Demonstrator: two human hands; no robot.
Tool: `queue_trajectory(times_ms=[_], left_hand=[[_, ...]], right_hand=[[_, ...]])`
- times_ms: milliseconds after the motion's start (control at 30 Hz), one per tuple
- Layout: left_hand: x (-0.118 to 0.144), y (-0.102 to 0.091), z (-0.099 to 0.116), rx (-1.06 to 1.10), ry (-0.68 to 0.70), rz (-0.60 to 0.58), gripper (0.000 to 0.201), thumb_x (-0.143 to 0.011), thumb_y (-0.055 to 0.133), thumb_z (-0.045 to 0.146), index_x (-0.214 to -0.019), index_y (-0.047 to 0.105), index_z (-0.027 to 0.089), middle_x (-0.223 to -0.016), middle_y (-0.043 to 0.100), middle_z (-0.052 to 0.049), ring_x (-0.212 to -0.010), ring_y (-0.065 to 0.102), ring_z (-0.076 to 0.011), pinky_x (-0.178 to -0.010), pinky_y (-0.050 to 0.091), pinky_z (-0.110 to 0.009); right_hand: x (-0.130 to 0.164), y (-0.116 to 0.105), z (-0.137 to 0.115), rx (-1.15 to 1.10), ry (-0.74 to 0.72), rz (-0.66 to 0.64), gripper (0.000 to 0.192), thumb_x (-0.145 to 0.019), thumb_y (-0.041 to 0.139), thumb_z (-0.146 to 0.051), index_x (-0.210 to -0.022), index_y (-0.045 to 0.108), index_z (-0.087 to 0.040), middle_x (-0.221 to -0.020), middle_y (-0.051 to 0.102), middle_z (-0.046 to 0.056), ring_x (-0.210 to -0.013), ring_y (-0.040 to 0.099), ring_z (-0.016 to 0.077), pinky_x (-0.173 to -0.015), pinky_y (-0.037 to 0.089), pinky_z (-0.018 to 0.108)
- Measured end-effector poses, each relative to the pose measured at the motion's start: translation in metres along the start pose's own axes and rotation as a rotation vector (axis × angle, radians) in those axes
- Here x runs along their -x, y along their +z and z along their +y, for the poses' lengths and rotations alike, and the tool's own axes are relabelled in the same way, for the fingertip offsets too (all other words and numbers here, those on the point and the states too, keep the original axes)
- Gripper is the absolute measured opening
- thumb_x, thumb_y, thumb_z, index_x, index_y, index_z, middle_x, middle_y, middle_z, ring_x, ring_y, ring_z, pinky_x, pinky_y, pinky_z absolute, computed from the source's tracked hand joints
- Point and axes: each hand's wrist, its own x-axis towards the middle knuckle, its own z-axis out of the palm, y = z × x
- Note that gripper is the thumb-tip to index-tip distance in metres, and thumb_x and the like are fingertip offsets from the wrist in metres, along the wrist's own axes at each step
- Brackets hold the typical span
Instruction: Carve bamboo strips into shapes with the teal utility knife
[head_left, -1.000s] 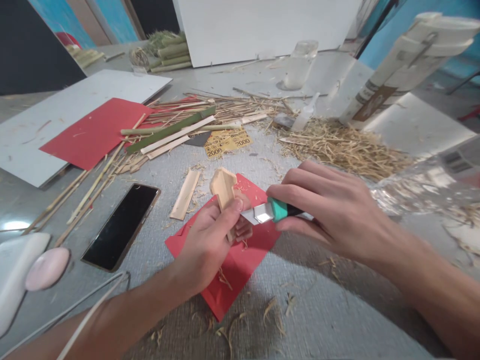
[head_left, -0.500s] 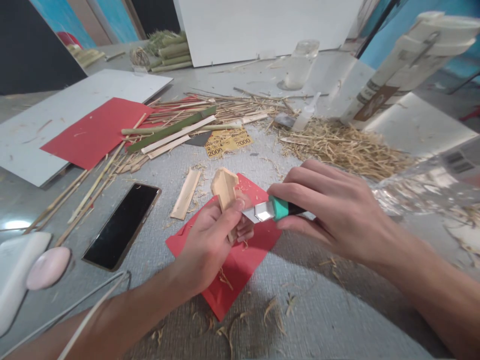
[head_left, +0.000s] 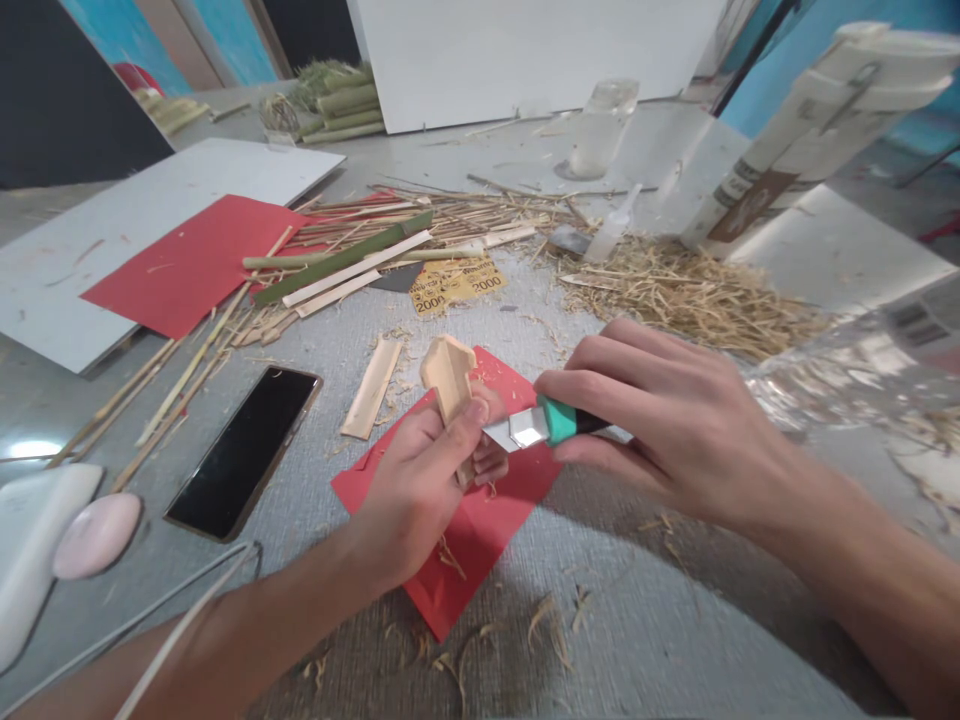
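The left hand (head_left: pixel 416 480) pinches a pale bamboo piece (head_left: pixel 448 385) between thumb and fingers, holding it upright so its lower edge meets the blade. At three o'clock of it, the right hand (head_left: pixel 660 425) is clenched around a teal-handled utility knife (head_left: pixel 544 425), its metal tip pointing toward nine o'clock and touching the piece near the left thumb, probably for shaving. The piece is light tan and flat, with a pointed, arrow-like top. It stands over a red paper sheet (head_left: pixel 480 530), which seems placed to catch shavings. At nine o'clock lies a dark phone (head_left: pixel 244 450); at twelve, bamboo strips (head_left: pixel 352 265); at two, a heap of straw (head_left: pixel 690 290).
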Motion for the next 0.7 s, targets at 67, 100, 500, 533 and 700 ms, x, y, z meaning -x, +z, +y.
queue_trajectory(times_ms=[67,100,500,533,700], left_hand=[[-0.0012,-0.0006,-0.0006,0.005,0.007,0.001,0.035,-0.095,0.08,0.047,-0.082,0.063,0.019,-0.074,0.052,0.002,-0.069,0.047,-0.0113,-0.067,0.048,-0.022],[-0.0019,-0.0007,-0.0007,0.005,0.007,0.005,0.035,-0.095,0.081,0.047,-0.082,0.063,0.02,-0.075,0.053,0.002,-0.069,0.047,-0.0114,-0.068,0.048,-0.022],[-0.003,0.0017,0.0007,-0.017,-0.02,0.045,0.039,-0.09,0.084,0.049,-0.079,0.06,0.02,-0.074,0.051,0.002,-0.068,0.045,-0.0116,-0.067,0.048,-0.022],[-0.003,0.0015,0.0006,-0.015,-0.022,0.045,0.039,-0.09,0.085,0.049,-0.079,0.06,0.02,-0.074,0.051,0.002,-0.068,0.045,-0.0116,-0.067,0.048,-0.022],[-0.0023,0.0017,0.0013,0.003,-0.034,0.048,0.04,-0.089,0.086,0.048,-0.079,0.06,0.02,-0.074,0.05,0.002,-0.068,0.045,-0.0113,-0.066,0.048,-0.022]], right_hand=[[-0.0001,-0.0004,-0.0005,0.006,0.001,-0.001,0.042,-0.111,0.05,-0.055,-0.112,0.07,-0.018,-0.093,0.067,0.007,-0.08,0.052,0.0214,-0.07,0.039,0.034],[-0.0002,-0.0006,-0.0009,0.009,0.005,-0.004,0.042,-0.111,0.049,-0.055,-0.112,0.069,-0.018,-0.093,0.067,0.007,-0.081,0.052,0.0216,-0.07,0.039,0.035],[0.002,-0.0012,-0.0025,0.021,0.03,-0.007,0.043,-0.11,0.049,-0.057,-0.116,0.068,-0.019,-0.095,0.066,0.007,-0.083,0.053,0.0228,-0.072,0.04,0.037],[0.0022,-0.001,-0.0024,0.021,0.035,-0.007,0.043,-0.11,0.049,-0.057,-0.116,0.068,-0.019,-0.096,0.067,0.007,-0.083,0.053,0.0228,-0.071,0.04,0.037],[0.0009,-0.001,-0.0012,0.03,0.027,-0.007,0.042,-0.11,0.049,-0.056,-0.115,0.069,-0.019,-0.096,0.066,0.007,-0.083,0.053,0.0227,-0.071,0.041,0.037]])
